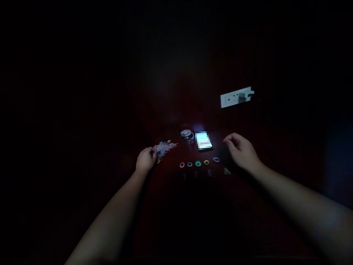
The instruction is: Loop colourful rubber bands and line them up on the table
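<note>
My left hand rests at the near-left edge of a loose pile of thin, coloured elastic bands. Its fingers are curled in at the bands, and what they grip is hidden. Off to the right, my right hand hovers with bent fingers drawn together toward the thumb; anything between them is too dark to see. Between the hands lies a row of ring-shaped bundles: pink, blue, green, yellow and purple. Nearer me sit small clusters, one of them a yellowish bunch.
Behind the row stands a small round clear jar with a pale lid. Beside it a phone glows with a blurred screen. A white socket panel with a plug is on the wall at the back right. Surroundings are very dark.
</note>
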Demonstrator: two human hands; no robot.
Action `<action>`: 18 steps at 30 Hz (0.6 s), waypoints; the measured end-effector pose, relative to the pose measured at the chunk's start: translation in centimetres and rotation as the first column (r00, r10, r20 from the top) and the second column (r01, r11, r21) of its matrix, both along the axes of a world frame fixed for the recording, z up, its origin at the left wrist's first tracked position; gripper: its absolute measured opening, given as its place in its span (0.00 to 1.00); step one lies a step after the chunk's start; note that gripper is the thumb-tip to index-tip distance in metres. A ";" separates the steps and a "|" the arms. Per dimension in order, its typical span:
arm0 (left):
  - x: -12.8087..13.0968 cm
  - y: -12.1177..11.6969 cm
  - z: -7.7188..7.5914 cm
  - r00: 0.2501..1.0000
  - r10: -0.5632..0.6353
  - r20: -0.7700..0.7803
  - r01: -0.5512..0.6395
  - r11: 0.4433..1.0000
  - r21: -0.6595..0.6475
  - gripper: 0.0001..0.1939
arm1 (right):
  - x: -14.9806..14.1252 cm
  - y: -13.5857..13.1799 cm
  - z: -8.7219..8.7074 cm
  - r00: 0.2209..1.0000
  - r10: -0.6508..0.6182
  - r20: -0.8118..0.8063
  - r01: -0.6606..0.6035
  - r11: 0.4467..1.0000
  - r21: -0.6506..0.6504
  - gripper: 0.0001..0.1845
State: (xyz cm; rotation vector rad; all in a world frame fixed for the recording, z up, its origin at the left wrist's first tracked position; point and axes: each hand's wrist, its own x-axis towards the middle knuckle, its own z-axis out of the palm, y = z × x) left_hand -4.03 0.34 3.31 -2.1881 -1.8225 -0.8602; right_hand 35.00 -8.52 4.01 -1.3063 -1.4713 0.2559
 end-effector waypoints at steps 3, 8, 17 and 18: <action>0.0 -0.8 0.5 0.973 0.020 0.229 -0.012 0.999 -0.035 0.07 | 0.4 0.2 -0.1 0.999 -0.009 -0.046 0.009 1.000 0.000 0.07; 3.5 -2.1 0.4 0.813 -0.071 0.578 0.082 0.997 0.007 0.09 | 0.0 0.5 -0.6 0.998 0.054 -0.017 -0.055 0.998 -0.024 0.08; 15.7 -9.1 0.5 0.581 -0.429 0.692 0.685 0.717 -0.130 0.11 | -2.8 -2.0 -0.6 0.855 0.491 0.168 -0.494 0.869 -0.027 0.14; 16.2 -9.5 0.5 0.589 -0.436 0.680 0.670 0.735 -0.109 0.10 | -3.0 -2.2 -0.6 0.842 0.507 0.183 -0.509 0.860 -0.040 0.13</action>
